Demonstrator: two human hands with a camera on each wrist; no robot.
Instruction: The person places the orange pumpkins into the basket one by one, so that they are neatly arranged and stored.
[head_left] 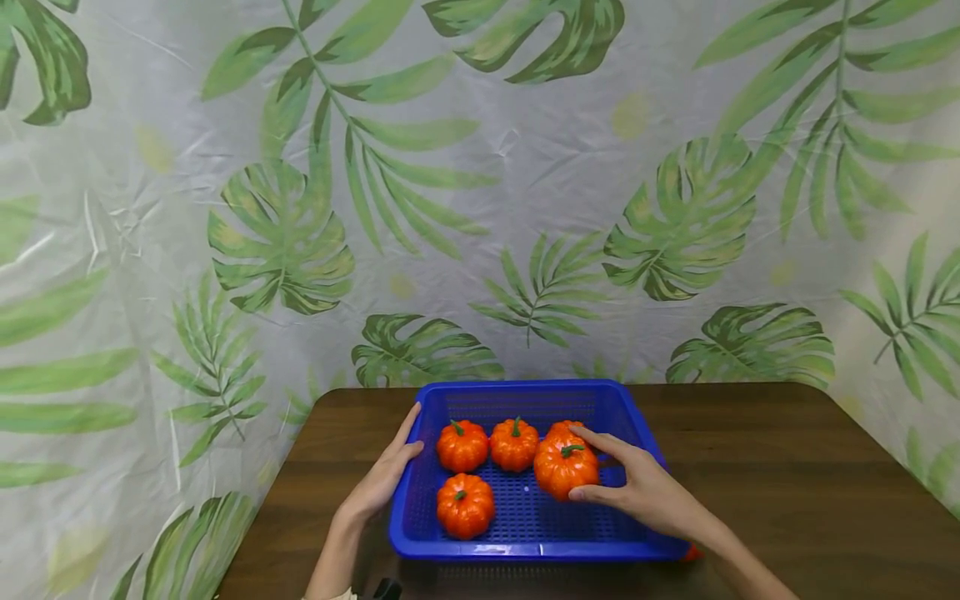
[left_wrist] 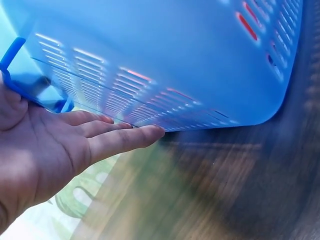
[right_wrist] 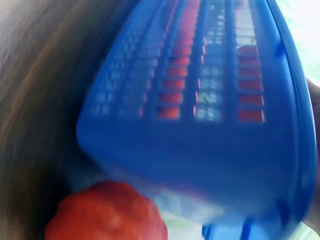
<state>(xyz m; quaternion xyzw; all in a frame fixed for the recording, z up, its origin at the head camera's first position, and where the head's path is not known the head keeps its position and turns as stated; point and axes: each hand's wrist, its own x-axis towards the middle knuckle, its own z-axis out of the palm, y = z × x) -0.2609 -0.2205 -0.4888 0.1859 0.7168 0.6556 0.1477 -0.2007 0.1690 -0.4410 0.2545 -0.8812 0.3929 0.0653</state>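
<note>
Inside a blue plastic basket (head_left: pixel 517 550) on the table lie several small orange pumpkins with green stems. One pumpkin (head_left: pixel 462 447) is at the back left, another (head_left: pixel 513 444) at the back middle, a third (head_left: pixel 465 506) at the front left. My right hand (head_left: pixel 645 483) grips a pumpkin (head_left: pixel 564 471) between thumb and fingers over the basket's right half. Behind it, another pumpkin (head_left: pixel 567 432) is partly hidden. My left hand (head_left: pixel 386 475) rests along the basket's left side; in the left wrist view its straight fingers (left_wrist: pixel 125 142) touch the slotted wall.
Outside the basket, by its front right corner, a red-orange pumpkin (right_wrist: pixel 107 215) shows partly. The dark wooden table (head_left: pixel 780 475) stretches to the right. A leaf-patterned sheet (head_left: pixel 540 192) hangs behind its back edge. A blue handle (left_wrist: pixel 12 52) shows on the basket.
</note>
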